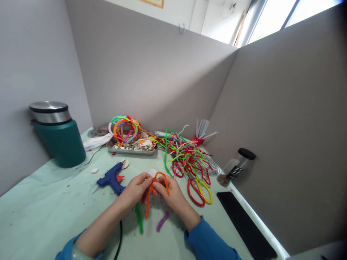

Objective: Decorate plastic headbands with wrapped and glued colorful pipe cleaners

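Between my two hands is an orange pipe cleaner (148,206), bent, with one end hanging down and another arching over to the right. My left hand (138,186) pinches it between thumb and fingers. My right hand (168,189) grips it close by, with the thumb pressed against it. Below the left hand lies a green pipe cleaner piece (139,218). A purple pipe cleaner piece (163,221) lies under the right hand. A blue hot glue gun (110,178) rests to the left of my hands.
A green flask (61,142) stands at the left. Behind are a metal tray (132,151) of shells with colourful rings on top, and a heap of pipe cleaners (187,150). Red scissors (195,193), yellow-handled scissors (207,195), a clear jar (235,166) and a black strip (244,224) lie right.
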Demonstrator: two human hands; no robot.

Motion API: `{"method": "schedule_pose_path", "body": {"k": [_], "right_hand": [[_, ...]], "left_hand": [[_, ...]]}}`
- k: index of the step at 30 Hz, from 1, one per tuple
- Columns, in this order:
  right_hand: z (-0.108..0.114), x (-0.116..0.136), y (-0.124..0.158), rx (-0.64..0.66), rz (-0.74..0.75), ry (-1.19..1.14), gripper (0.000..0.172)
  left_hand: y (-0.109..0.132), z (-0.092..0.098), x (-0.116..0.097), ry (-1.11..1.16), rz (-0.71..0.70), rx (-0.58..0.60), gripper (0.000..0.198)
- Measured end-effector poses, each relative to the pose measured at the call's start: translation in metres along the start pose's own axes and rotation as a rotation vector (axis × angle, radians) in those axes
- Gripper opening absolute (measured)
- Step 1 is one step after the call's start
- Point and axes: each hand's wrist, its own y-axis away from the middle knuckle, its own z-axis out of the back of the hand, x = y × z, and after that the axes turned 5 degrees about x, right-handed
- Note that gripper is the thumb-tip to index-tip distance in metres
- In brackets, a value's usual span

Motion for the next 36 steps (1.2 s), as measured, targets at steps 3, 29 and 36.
{"method": "schedule_pose_path", "body": {"k": [3,29,36], "right_hand": [[-0.001,0.003,0.0,0.001,0.011,0.035,0.022],[0.004,-0.01,-0.004,-0.017,-0.044,0.001,0.013],[0.016,-0.016,-0.006,-0.164,0.037,0.333,0.007]], "left_hand": [[0.001,-0.001,-0.002,-0.097,-0.002,-0.043,0.031],[-0.001,0.006,-0.008,-0.033,-0.027,-0.084,0.036],[0.005,0.007,-0.013,0.339,0.026,0.003,0.031]]}}
